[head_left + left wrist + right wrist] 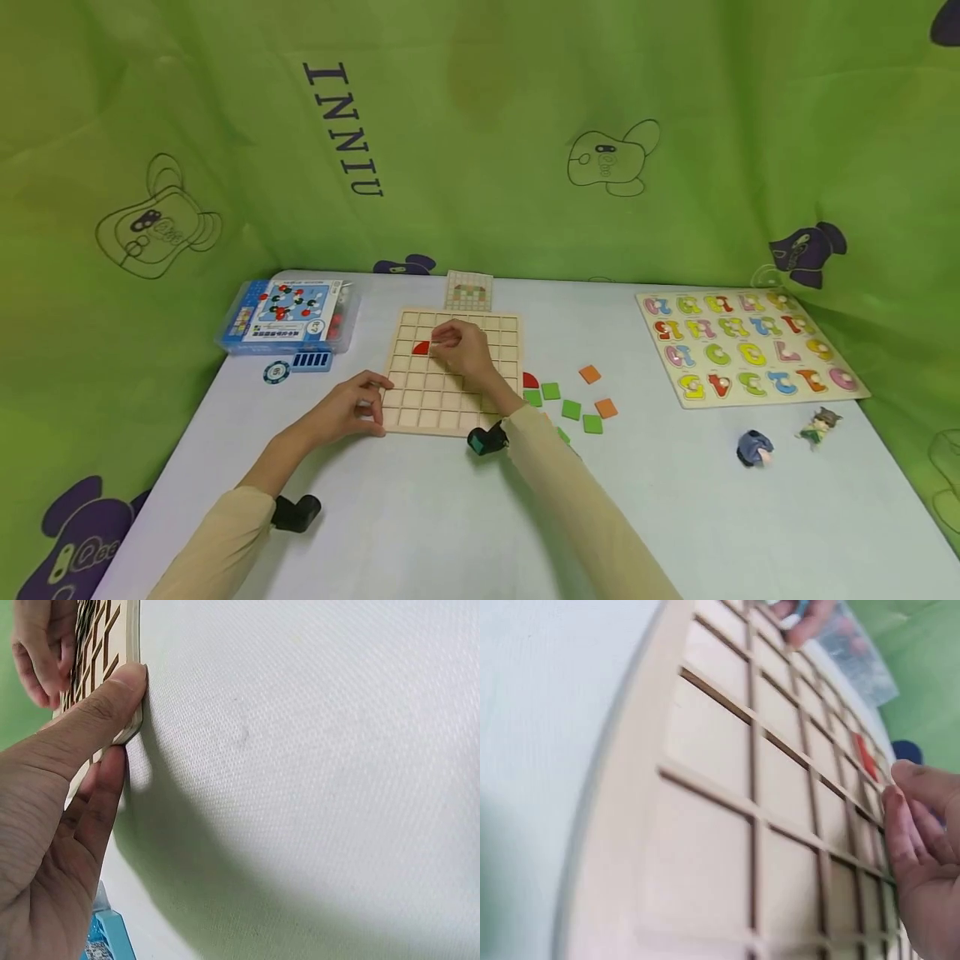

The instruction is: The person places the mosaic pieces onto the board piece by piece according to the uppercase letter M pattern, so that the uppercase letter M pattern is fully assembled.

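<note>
Wooden grid board flat on table, red quarter-circle piece in cell

We count one wooden grid board at the centre of the frame, holding one red piece. To its right lie four green square tiles in plain view, a fifth part-hidden by the sleeve, two orange square tiles and one red quarter-round. There is one pattern card, one blue box, one poker chip, one number puzzle board and two small figurines.
</note>
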Tool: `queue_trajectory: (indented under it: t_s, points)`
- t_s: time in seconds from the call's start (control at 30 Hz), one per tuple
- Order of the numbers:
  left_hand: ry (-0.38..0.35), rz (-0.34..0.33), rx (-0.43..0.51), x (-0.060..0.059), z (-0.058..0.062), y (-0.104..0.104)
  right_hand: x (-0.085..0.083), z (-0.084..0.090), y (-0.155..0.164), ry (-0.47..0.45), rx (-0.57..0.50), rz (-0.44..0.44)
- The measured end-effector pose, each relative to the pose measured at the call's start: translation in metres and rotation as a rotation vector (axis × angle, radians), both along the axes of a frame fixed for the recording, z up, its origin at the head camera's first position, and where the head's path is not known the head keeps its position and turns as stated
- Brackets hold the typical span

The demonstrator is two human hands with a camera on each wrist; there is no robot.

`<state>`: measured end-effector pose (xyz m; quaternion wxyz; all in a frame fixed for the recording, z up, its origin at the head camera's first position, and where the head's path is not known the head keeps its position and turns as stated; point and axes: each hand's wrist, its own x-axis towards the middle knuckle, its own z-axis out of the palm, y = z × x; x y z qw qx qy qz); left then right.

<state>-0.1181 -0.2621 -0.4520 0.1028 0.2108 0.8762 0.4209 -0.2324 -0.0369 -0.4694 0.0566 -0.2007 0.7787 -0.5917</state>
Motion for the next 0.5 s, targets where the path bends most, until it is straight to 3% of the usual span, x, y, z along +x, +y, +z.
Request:
queue_trajectory:
  t_s: [0.2,0.37,0.5]
  points:
    - [0.017,-0.003,-0.01,0.002,0.002,-0.001,-0.001,0.015,0.036,-0.076,-0.067,0.028]
    - [0.011,0.004,-0.028,0.001,0.0,-0.001,0.0,0.019,0.075,-0.163,-0.092,0.0]
    - [0.001,0.008,-0.038,0.0,-0.001,0.0,0.002,0.018,0.11,-0.159,-0.103,-0.028]
